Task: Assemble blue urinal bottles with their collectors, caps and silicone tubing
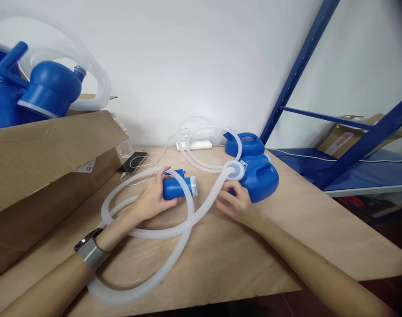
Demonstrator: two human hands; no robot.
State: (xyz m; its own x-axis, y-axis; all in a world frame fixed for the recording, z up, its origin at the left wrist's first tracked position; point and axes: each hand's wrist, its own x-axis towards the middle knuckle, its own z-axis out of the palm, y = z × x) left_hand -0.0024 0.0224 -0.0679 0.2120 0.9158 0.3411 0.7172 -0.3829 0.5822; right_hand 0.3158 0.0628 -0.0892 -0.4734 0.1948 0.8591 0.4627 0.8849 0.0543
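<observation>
My left hand (156, 193) is closed around a blue plastic cup-shaped piece (173, 188), lying on its side with its white rim toward the right. Long translucent hose (168, 232) loops over that wrist and across the piece. My right hand (235, 202) has bent fingers, apart from one another, beside the hose and the near left side of a blue plastic jug (262, 178). It seems to hold nothing, though the jug and hose partly hide the contact. A round whitish cap (233, 170) at the jug's mouth meets the hose.
Another blue jug (245, 144) stands behind, near a white power strip (194, 145). At left, a cardboard box (56, 154) holds blue jugs (51, 90) and hose. A phone (133, 163) with a cable and a clear bottle (124, 145) lie beside it. Blue shelving (326, 116) stands right.
</observation>
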